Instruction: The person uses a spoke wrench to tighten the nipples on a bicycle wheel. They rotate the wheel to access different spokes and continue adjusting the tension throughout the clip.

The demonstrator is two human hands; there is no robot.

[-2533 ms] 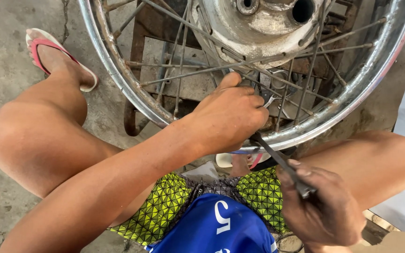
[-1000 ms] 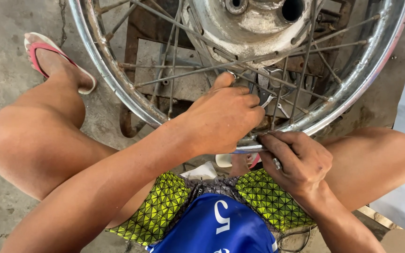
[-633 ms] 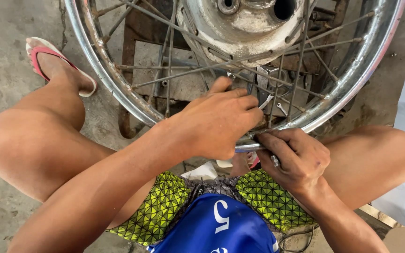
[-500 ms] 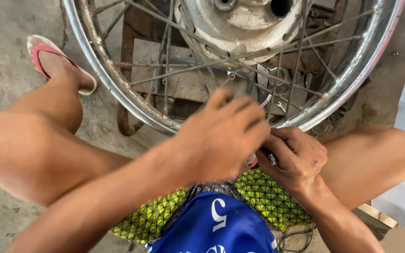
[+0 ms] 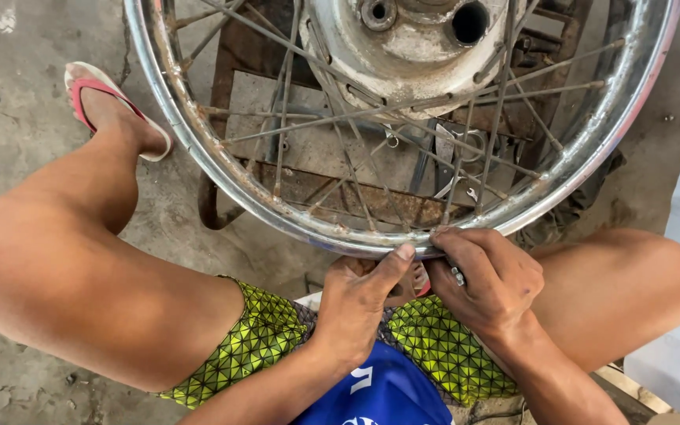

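Spoked wheel (image 5: 222,169) lies flat over a rusty metal stand (image 5: 316,189), btwn the knees. Left hand (image 5: 364,295) sits under the near rim, thumb pressed up on the chrome, fingers curled. Right hand (image 5: 485,279) clenched round a small metal tool (image 5: 456,275), fingertips touching rim just beside the left thumb.

Chromed metal wheel rim (image 5: 277,206), glossy but flecked with brown rust. Thin metal spokes (image 5: 340,118), dull and rusty in places. Hub (image 5: 403,47) of grey metal, matt and grimy. Rusted iron stand (image 5: 332,185) beneath, rough and brown. Concrete floor (image 5: 25,149), rough, stained. Shorts (image 5: 257,346) of yellow-green patterned cloth. Rubbery pink sandal (image 5: 88,94), matt.
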